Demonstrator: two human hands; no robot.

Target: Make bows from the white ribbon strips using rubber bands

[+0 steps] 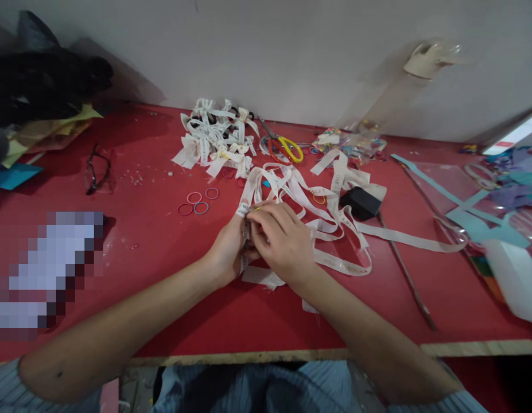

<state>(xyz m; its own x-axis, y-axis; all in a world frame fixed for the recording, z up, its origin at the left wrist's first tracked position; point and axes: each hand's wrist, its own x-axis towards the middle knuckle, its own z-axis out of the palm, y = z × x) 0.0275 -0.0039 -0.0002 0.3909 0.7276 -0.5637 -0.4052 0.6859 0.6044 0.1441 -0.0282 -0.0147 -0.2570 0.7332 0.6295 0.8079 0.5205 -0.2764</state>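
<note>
In the head view a long white ribbon with dark print lies in loose loops on the red table. Part of it is wound round the fingers of my left hand, which is closed on it near the middle. Bent over those fingers, my right hand pinches at the ribbon, with a thin yellow bit showing by its fingertips. The fingertips are partly hidden. A short cut piece of ribbon lies below the hands. Several thin coloured elastic bands rest left of the hands.
Behind the hands are a pile of tied white ribbon bows and scissors with red and yellow handles. A black block, a thin stick and blue strips lie rightward. Eyeglasses lie left.
</note>
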